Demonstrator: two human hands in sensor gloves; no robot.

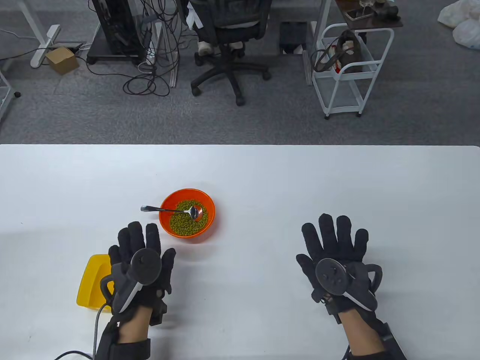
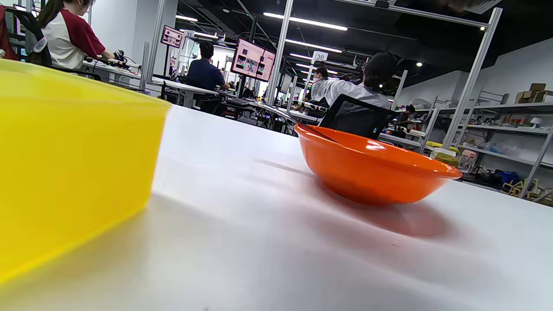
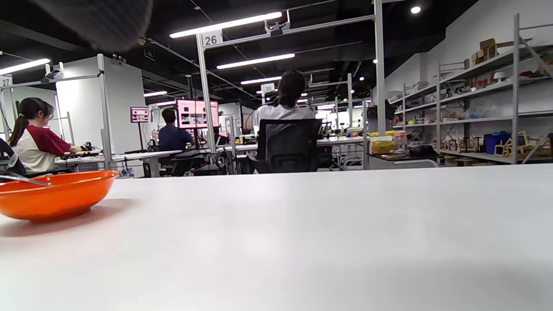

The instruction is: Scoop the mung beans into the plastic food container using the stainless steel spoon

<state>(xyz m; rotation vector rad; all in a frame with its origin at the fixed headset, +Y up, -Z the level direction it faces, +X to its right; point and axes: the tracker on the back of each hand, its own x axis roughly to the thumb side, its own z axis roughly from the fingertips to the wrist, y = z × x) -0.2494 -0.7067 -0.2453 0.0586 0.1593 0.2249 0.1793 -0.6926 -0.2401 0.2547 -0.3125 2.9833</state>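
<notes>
An orange bowl (image 1: 208, 217) of green mung beans (image 1: 183, 225) stands on the white table (image 1: 262, 176). A stainless steel spoon (image 1: 170, 211) lies in it, its handle sticking out over the left rim. A yellow plastic container (image 1: 90, 279) sits at the near left, partly hidden by my left hand (image 1: 144, 249). That hand lies flat, fingers spread, holding nothing, just near and left of the bowl. My right hand (image 1: 335, 242) lies flat and empty far to the right. The left wrist view shows the container (image 2: 65, 172) and the bowl (image 2: 371, 168). The right wrist view shows the bowl (image 3: 52, 196).
The table's far edge (image 1: 240, 145) runs across the middle of the table view. Beyond it on the floor stand an office chair (image 1: 228, 41) and a white trolley (image 1: 348, 75).
</notes>
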